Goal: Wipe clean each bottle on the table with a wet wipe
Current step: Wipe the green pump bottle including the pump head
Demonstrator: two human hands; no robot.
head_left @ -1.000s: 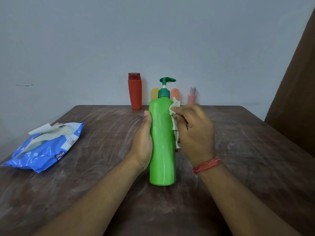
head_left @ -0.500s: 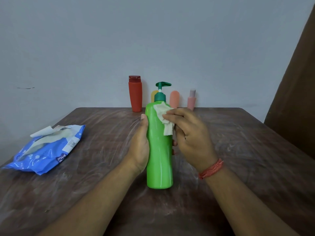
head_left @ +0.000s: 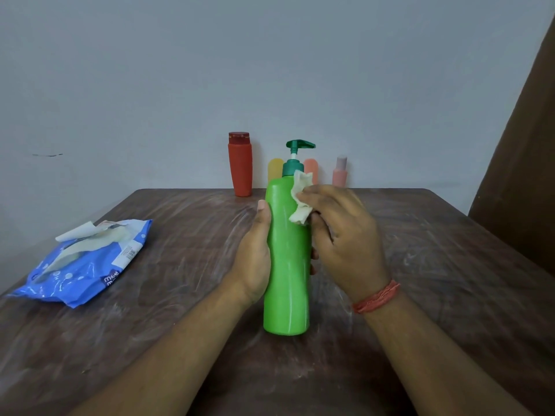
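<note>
The green pump bottle stands upright mid-table. The left hand wraps its side, thumb up; the right hand pinches a crumpled wet wipe against its shoulder. The wipes pack lies left.

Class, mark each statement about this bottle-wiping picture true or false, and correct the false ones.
1. The left hand holds the green pump bottle. True.
2. The right hand presses a wet wipe near the bottle's base. False: near its shoulder, below the pump.
3. The blue wipes pack lies on the table, flap open. True.
4. The red bottle lies on its side. False: it stands upright by the wall.
</note>
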